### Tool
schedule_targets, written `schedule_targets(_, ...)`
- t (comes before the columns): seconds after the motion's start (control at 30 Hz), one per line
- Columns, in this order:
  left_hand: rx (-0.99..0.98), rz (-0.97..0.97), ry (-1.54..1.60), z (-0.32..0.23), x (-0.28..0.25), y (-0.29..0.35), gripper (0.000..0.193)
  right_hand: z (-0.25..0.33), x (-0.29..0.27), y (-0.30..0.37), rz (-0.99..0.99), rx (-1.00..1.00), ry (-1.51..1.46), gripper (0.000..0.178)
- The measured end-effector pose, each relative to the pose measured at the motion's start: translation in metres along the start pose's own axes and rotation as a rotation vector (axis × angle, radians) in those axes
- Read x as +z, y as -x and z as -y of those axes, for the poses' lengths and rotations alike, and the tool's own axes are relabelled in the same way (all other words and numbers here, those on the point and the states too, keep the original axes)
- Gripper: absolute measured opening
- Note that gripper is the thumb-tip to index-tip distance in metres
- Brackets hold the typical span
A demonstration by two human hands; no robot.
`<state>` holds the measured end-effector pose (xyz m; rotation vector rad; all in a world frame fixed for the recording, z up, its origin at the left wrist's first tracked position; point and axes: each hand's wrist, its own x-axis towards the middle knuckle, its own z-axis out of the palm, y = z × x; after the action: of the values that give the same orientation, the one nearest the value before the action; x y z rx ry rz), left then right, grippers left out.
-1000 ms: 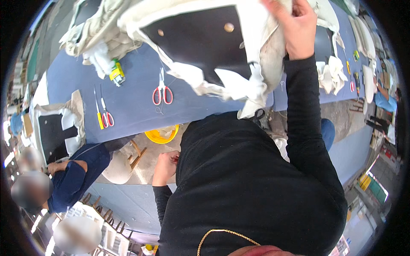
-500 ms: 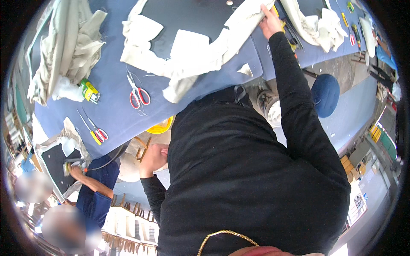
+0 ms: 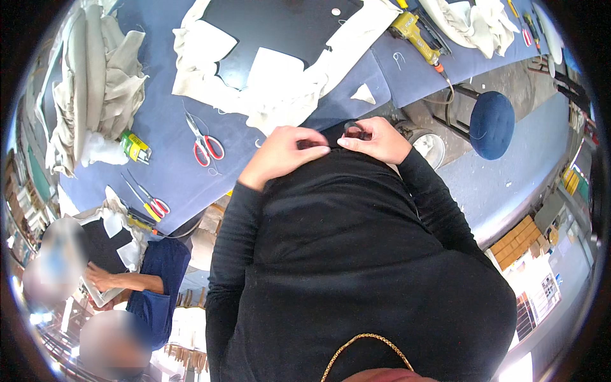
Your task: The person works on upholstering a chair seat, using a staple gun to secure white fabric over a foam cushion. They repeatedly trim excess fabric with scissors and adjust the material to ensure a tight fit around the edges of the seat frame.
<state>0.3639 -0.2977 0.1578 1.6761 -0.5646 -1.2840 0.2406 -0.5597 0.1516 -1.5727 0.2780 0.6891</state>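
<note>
Meeting at the waist of the black top (image 3: 363,210), the left hand (image 3: 286,153) and right hand (image 3: 375,141) bend their fingers inward at the dark cloth. A dark loop (image 3: 356,132) shows between the right thumb and fingers; I cannot tell whether either hand grips firmly (the left fingertips are blurred). Just beyond them, the black panel (image 3: 273,38) lies on the blue tabletop (image 3: 191,191), pale fabric (image 3: 293,95) folded around its edges. Red-handled scissors (image 3: 199,135) lie left of it, and a yellow-green box (image 3: 135,148) farther left. A yellow air tool (image 3: 412,33) with a hose rests to the right, above a small pale scrap (image 3: 364,93). At lower left, a co-worker's hand (image 3: 98,277) touches a similar piece.
</note>
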Motion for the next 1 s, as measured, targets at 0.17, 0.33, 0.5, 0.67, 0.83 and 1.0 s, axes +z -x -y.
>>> schedule_targets(0.17, 0.109, 0.140, -0.093, -0.002, 0.012, -0.027, 0.033, -0.003, -0.002, 0.005, -0.106, 0.047, 0.000, 0.033)
schedule_targets(0.33, 0.083, 0.200, -0.160, -0.002, 0.007, -0.031, 0.036, 0.018, -0.009, -0.002, -0.057, 0.064, 0.071, 0.019)
schedule_targets(0.5, 0.132, 0.175, -0.215, 0.001, 0.016, -0.033, 0.033, 0.005, -0.025, -0.008, 0.030, -0.046, 0.351, 0.023)
schedule_targets(0.67, 0.210, 0.131, -0.165, 0.020, 0.026, -0.038, 0.033, -0.016, -0.030, -0.034, 0.250, 0.112, 0.436, 0.049)
schedule_targets(0.83, 0.278, 0.046, -0.216, 0.024, 0.024, -0.032, 0.036, -0.009, -0.031, -0.049, 0.232, 0.266, 0.135, 0.033)
schedule_targets(1.0, 0.220, -0.002, -0.073, 0.031, 0.029, -0.032, 0.038, -0.008, -0.018, -0.043, -0.017, 0.463, -0.539, 0.026)
